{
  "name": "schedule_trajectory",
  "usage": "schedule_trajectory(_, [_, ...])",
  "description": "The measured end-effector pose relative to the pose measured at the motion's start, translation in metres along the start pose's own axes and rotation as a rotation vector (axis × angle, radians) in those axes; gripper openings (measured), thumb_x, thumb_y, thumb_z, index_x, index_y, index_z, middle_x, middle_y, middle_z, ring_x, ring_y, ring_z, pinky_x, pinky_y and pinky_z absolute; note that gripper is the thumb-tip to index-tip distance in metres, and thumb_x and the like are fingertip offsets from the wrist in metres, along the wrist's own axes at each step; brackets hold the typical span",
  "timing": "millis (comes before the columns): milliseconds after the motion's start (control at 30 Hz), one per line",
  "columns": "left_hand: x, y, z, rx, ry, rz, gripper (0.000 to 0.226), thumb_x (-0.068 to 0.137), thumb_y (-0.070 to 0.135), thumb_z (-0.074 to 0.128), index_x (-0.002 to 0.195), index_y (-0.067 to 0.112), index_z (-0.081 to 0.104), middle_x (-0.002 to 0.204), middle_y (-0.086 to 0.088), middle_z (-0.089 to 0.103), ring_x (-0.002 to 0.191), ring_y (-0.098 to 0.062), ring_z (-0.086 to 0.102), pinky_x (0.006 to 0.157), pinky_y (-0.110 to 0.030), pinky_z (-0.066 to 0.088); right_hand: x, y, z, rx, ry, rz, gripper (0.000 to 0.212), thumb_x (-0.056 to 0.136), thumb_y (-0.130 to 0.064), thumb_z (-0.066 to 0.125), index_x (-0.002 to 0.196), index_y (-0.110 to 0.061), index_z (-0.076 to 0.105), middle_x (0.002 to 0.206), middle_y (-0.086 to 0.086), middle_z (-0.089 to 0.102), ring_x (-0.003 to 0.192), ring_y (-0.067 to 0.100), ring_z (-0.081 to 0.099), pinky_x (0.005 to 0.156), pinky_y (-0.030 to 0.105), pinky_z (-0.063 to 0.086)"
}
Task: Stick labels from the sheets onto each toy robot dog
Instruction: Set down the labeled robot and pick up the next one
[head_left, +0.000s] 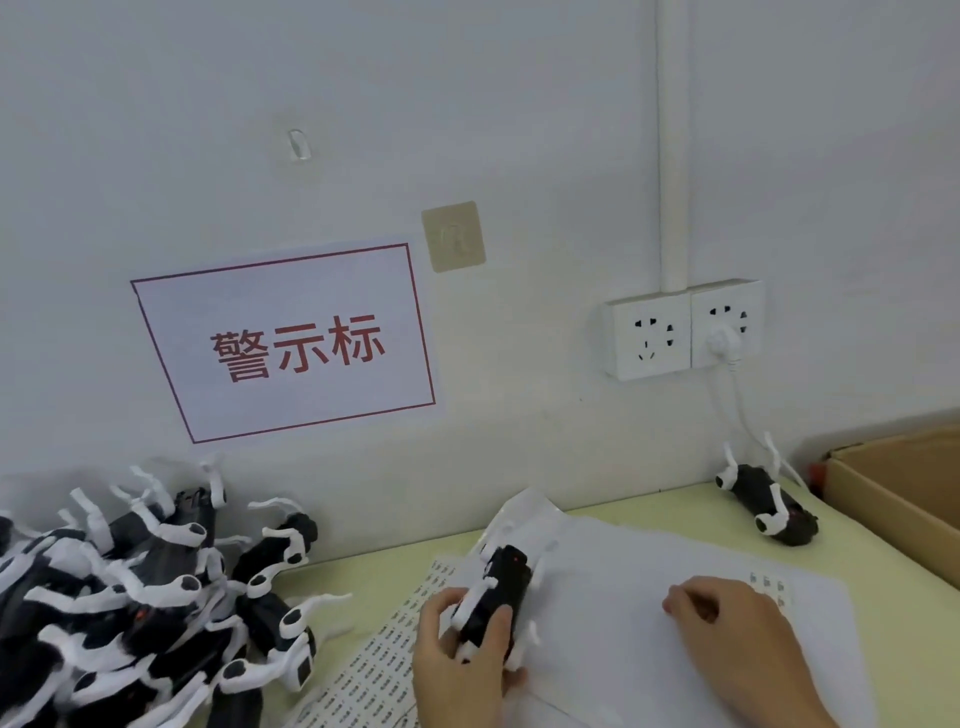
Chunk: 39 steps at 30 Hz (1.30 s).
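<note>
Left hand (462, 654) grips one black-and-white toy robot dog (493, 597) over the label sheets (384, 649). Right hand (727, 623), fingers curled, rests on a white sheet (613, 597). Pile of dogs (140, 597) at left; single dog (769, 501) near the cardboard box (898, 499).

A small assembly or packing workstation: left of the grip on the pale green table (883, 613) lies a heap of identical toy robot dogs (130, 597), with label sheets (384, 654) below it. Beyond it, a red-bordered paper sign (291, 343) hangs on the bare wall; a cardboard box (904, 499) sits far right.
</note>
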<state>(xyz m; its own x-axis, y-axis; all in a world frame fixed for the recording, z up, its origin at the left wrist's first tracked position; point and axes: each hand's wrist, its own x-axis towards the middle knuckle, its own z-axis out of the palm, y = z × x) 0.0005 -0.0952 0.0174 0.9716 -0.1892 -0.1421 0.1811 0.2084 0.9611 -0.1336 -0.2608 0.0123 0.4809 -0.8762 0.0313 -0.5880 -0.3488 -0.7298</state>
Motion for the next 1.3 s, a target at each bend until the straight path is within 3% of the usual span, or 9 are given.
schedule_trajectory(233, [-0.001, -0.005, 0.0, 0.021, -0.068, 0.286, 0.031, 0.069, -0.014, 0.082, 0.082, 0.013, 0.072, 0.064, 0.009, 0.069, 0.054, -0.006, 0.062, 0.043, -0.011, 0.045, 0.002, -0.001, 0.009, -0.008, 0.07, -0.024, 0.027, 0.093, -0.033, 0.06, 0.068, -0.041, 0.065, 0.064, -0.028, 0.062, 0.066, 0.002, 0.058, 0.061, 0.017, 0.041])
schedule_trajectory(333, [0.003, 0.0, 0.001, 0.048, -0.216, 0.325, 0.049, 0.071, -0.012, 0.081, 0.076, 0.035, 0.07, 0.075, 0.025, 0.068, 0.067, 0.007, 0.063, 0.053, -0.001, 0.042, -0.001, -0.001, 0.011, -0.022, 0.095, -0.049, 0.028, 0.091, -0.028, 0.062, 0.07, -0.045, 0.063, 0.062, -0.034, 0.058, 0.06, -0.001, 0.056, 0.058, 0.013, 0.039])
schedule_trajectory(600, [-0.001, -0.034, 0.0, 0.223, -0.179, 0.57, 0.05, 0.062, 0.008, 0.092, 0.095, 0.034, 0.065, 0.086, 0.025, 0.068, 0.079, 0.01, 0.062, 0.063, 0.001, 0.043, 0.002, 0.004, 0.018, 0.034, 0.173, -0.132, 0.036, 0.089, -0.011, 0.064, 0.077, -0.045, 0.063, 0.068, -0.023, 0.061, 0.067, 0.001, 0.056, 0.059, 0.021, 0.042])
schedule_trajectory(767, [-0.001, -0.039, -0.005, 0.452, -0.226, 0.838, 0.046, 0.047, 0.014, 0.076, 0.086, 0.039, 0.07, 0.094, 0.012, 0.063, 0.094, 0.008, 0.059, 0.063, -0.013, 0.051, 0.001, 0.002, 0.022, -0.02, 0.328, -0.364, 0.037, 0.087, 0.004, 0.062, 0.091, -0.033, 0.069, 0.067, -0.014, 0.061, 0.077, 0.005, 0.055, 0.067, 0.007, 0.041])
schedule_trajectory(833, [0.003, -0.042, -0.007, 0.442, -0.247, 0.828, 0.053, 0.049, 0.01, 0.072, 0.094, 0.038, 0.067, 0.098, 0.013, 0.061, 0.095, 0.005, 0.06, 0.065, -0.016, 0.053, -0.004, -0.005, 0.021, 0.015, 0.374, -0.486, 0.03, 0.089, -0.002, 0.053, 0.103, -0.02, 0.073, 0.089, -0.016, 0.067, 0.088, 0.003, 0.057, 0.074, 0.004, 0.039])
schedule_trajectory(933, [0.002, -0.041, -0.008, 0.45, -0.295, 0.86, 0.061, 0.051, 0.003, 0.064, 0.101, 0.039, 0.063, 0.103, 0.013, 0.061, 0.096, 0.0, 0.063, 0.066, -0.015, 0.053, -0.015, -0.018, 0.021, 0.353, 0.118, -0.52, 0.036, 0.09, -0.021, 0.047, 0.115, -0.023, 0.072, 0.106, -0.015, 0.073, 0.106, -0.003, 0.062, 0.085, 0.005, 0.041])
schedule_trajectory(1033, [0.001, -0.043, -0.01, 0.397, -0.325, 0.75, 0.061, 0.057, 0.002, 0.061, 0.103, 0.043, 0.063, 0.106, 0.011, 0.068, 0.1, -0.007, 0.067, 0.073, -0.014, 0.054, -0.023, -0.027, 0.024, 0.537, -0.179, -0.458, 0.037, 0.083, -0.044, 0.055, 0.114, -0.032, 0.072, 0.075, -0.022, 0.07, 0.075, -0.004, 0.066, 0.073, 0.007, 0.044])
schedule_trajectory(1100, [-0.001, -0.044, -0.011, 0.309, -0.314, 0.598, 0.055, 0.068, 0.011, 0.069, 0.108, 0.046, 0.062, 0.109, 0.004, 0.072, 0.101, -0.015, 0.07, 0.079, -0.017, 0.055, -0.021, -0.028, 0.025, 0.598, -0.202, -0.43, 0.032, 0.076, -0.042, 0.064, 0.103, -0.027, 0.074, 0.066, -0.017, 0.066, 0.061, 0.0, 0.063, 0.062, 0.007, 0.045])
schedule_trajectory(1300, [-0.003, -0.038, -0.01, 0.3, -0.278, 0.531, 0.046, 0.075, 0.02, 0.084, 0.107, 0.048, 0.065, 0.102, 0.018, 0.071, 0.087, -0.001, 0.073, 0.064, -0.012, 0.054, -0.014, -0.02, 0.022, 0.731, -0.324, -0.342, 0.025, 0.074, -0.035, 0.072, 0.098, -0.028, 0.073, 0.097, -0.003, 0.072, 0.086, 0.011, 0.068, 0.068, 0.016, 0.051])
